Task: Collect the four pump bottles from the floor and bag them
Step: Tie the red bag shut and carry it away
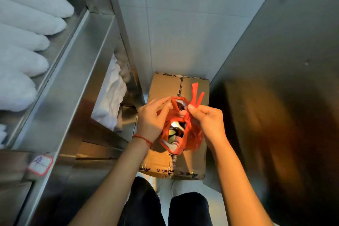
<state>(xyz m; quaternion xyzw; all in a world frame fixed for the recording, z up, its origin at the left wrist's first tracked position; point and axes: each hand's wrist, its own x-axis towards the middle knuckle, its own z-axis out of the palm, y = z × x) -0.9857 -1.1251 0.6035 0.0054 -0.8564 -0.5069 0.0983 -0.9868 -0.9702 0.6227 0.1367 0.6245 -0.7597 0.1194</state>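
Note:
A red plastic bag (192, 135) rests on top of a taped cardboard box (161, 86) on the floor. White pump heads of the pump bottles (173, 146) show through the bag's openings; their bodies are hidden inside. My left hand (151, 117) pinches the bag's left edge near the top. My right hand (208, 121) grips the twisted red handles, whose loose ends stick up past my thumb. A knot sits between the two hands.
A stainless steel shelf unit (73, 71) stands at the left with folded white towels (27, 42) and white cloth (110, 93) lower down. A steel wall (284, 79) closes the right side. Tiled floor lies beyond the box. My dark trouser legs are below.

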